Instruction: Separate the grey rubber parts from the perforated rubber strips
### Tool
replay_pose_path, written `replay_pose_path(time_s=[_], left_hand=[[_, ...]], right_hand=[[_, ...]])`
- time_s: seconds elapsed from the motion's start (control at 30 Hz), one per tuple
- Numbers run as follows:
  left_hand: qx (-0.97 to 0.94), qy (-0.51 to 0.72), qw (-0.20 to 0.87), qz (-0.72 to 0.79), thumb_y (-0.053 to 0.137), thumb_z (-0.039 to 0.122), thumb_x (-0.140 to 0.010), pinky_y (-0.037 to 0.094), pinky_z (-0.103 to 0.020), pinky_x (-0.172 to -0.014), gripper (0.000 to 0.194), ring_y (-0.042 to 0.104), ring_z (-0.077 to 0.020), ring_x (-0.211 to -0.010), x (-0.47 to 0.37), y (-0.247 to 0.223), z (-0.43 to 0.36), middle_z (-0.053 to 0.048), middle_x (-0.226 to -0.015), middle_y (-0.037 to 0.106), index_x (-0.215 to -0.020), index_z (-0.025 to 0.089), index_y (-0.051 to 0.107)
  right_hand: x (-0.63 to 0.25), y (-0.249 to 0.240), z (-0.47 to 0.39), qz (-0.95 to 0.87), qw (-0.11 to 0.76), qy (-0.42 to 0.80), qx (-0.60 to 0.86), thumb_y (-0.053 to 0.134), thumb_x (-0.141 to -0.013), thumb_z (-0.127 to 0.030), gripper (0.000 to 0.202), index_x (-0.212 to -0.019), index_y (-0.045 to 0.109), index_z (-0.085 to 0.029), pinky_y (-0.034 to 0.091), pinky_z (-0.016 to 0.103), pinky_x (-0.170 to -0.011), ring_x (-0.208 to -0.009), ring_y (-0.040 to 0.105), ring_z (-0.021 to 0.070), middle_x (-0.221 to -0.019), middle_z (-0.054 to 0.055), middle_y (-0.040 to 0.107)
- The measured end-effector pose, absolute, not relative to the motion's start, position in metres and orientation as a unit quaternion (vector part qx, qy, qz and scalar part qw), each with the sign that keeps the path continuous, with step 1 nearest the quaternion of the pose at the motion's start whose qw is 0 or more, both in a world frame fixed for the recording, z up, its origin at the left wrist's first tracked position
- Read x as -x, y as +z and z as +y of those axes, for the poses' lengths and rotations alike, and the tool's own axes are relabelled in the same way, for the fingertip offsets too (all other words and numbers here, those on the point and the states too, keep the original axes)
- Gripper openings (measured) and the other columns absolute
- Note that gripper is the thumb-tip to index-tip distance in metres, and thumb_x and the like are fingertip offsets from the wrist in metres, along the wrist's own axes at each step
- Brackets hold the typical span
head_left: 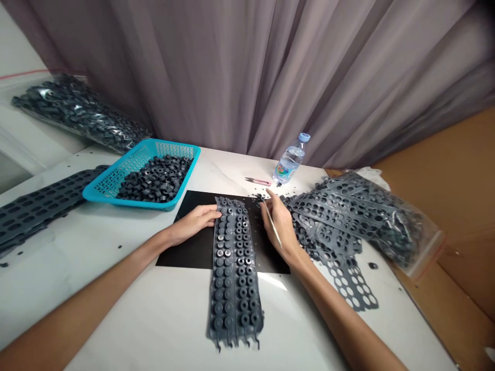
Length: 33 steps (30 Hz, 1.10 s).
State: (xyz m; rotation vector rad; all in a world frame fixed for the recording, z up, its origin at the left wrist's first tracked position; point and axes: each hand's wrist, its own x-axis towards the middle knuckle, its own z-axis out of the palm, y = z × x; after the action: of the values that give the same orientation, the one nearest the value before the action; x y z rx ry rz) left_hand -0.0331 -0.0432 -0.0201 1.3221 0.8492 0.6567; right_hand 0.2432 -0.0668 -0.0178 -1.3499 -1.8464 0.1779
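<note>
A long dark-grey rubber sheet (233,268) with rows of round moulded studs lies lengthwise in front of me, its far part over a black mat (189,247). My left hand (198,219) is closed on the sheet's left edge near the far end. My right hand (281,226) is just right of the sheet, closed around a thin pale stick-like tool (274,225); the index finger points forward and the tool's tip is hard to make out. Small dark bits (260,197) are scattered on the mat beyond that hand.
A blue basket (129,202) of small rubber parts stands left, with a filled plastic bag (85,111) behind and more sheets (46,201) alongside. Pink-handled snips (258,181) and a water bottle (290,161) are at the back. Punched sheets (342,273) and another bag (402,237) lie right.
</note>
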Motion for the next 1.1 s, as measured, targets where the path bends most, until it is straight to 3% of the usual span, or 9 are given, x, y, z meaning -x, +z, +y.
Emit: replay_pose_path(time_s=[0.07, 0.2, 0.47, 0.87, 1.1], left_hand=[[-0.582, 0.29, 0.663, 0.371, 0.064, 0.044, -0.1, 0.046, -0.042, -0.109, 0.032, 0.067, -0.0273, -0.119, 0.033, -0.02, -0.043, -0.011, -0.122, 0.076, -0.114, 0.017, 0.074], [-0.584, 0.292, 0.668, 0.358, 0.063, 0.045, -0.101, 0.045, -0.045, -0.112, 0.037, 0.067, -0.0284, -0.122, 0.031, -0.021, -0.042, -0.012, -0.126, 0.076, -0.122, 0.017, 0.074], [-0.589, 0.302, 0.669, 0.337, 0.066, 0.046, -0.101, 0.046, -0.046, -0.114, 0.039, 0.066, -0.0294, -0.125, 0.031, -0.025, -0.041, -0.012, -0.132, 0.074, -0.126, 0.017, 0.074], [-0.593, 0.311, 0.673, 0.315, 0.066, 0.045, -0.102, 0.047, -0.046, -0.112, 0.036, 0.068, -0.028, -0.12, 0.028, -0.027, -0.039, -0.011, -0.117, 0.077, -0.118, 0.015, 0.074], [-0.609, 0.323, 0.649, 0.322, 0.067, 0.051, -0.1, 0.048, -0.042, -0.108, 0.041, 0.067, -0.028, -0.111, 0.028, -0.031, -0.04, -0.009, -0.113, 0.077, -0.118, 0.015, 0.076]], right_hand=[[-0.231, -0.015, -0.075, -0.755, 0.413, 0.142, 0.49, 0.05, -0.111, -0.039, 0.036, -0.141, 0.054, -0.021, 0.058, 0.04, -0.089, -0.088, 0.068, 0.0232, -0.103, 0.008, 0.071], [-0.205, -0.012, -0.089, -0.794, 0.411, 0.184, 0.409, 0.058, -0.109, -0.039, 0.021, -0.122, 0.063, -0.024, 0.058, 0.034, -0.086, -0.09, 0.069, 0.0205, -0.107, 0.006, 0.073], [-0.196, -0.013, -0.088, -0.826, 0.393, 0.163, 0.37, 0.055, -0.11, -0.034, 0.017, -0.12, 0.063, -0.022, 0.056, 0.035, -0.092, -0.099, 0.066, 0.0216, -0.112, 0.009, 0.069], [-0.195, -0.012, -0.088, -0.837, 0.371, 0.148, 0.374, 0.057, -0.109, -0.034, 0.015, -0.118, 0.063, -0.023, 0.057, 0.037, -0.093, -0.102, 0.066, 0.0229, -0.112, 0.008, 0.069], [-0.188, -0.016, -0.09, -0.848, 0.336, 0.062, 0.405, 0.049, -0.111, -0.027, 0.032, -0.142, 0.055, -0.022, 0.061, 0.041, -0.097, -0.111, 0.069, 0.0257, -0.121, 0.012, 0.068]])
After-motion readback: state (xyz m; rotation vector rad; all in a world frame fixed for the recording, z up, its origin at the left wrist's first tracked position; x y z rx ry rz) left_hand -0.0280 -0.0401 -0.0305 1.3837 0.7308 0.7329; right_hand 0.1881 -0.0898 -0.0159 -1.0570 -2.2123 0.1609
